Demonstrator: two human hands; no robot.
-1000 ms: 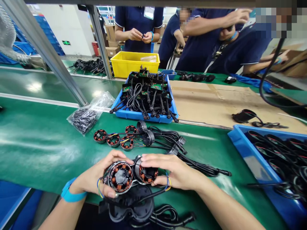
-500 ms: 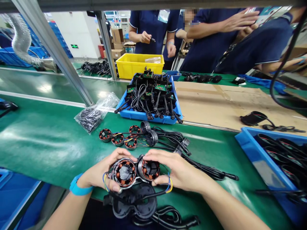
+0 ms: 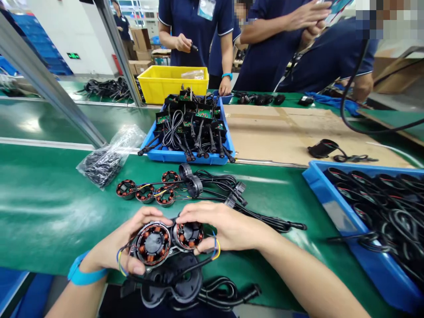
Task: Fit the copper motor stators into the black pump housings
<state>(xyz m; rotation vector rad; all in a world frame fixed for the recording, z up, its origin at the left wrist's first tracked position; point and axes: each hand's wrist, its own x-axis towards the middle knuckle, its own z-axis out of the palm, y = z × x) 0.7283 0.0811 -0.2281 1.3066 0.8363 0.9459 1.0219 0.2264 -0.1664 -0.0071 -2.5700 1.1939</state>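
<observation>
Two motor stators with copper windings sit side by side in a dark twin-ring housing. My left hand grips the left end of this housing, around the left stator, thumb at its lower edge. My right hand is closed on the right stator, fingers over the top and thumb below. Blue and yellow wires loop out beside both hands. Just below lies a black double-round cover, with a coiled black cable at its right.
Several loose stators and cables lie ahead on the green bench. Beyond are a bag of small black parts, a blue tray of circuit-board units and a yellow bin. A blue crate stands right. Co-workers stand opposite.
The right stator, tilted before, now sits flatter in its ring, with my right hand still on it. My view has shifted rightward. A co-worker's hand has come down to the far bench.
</observation>
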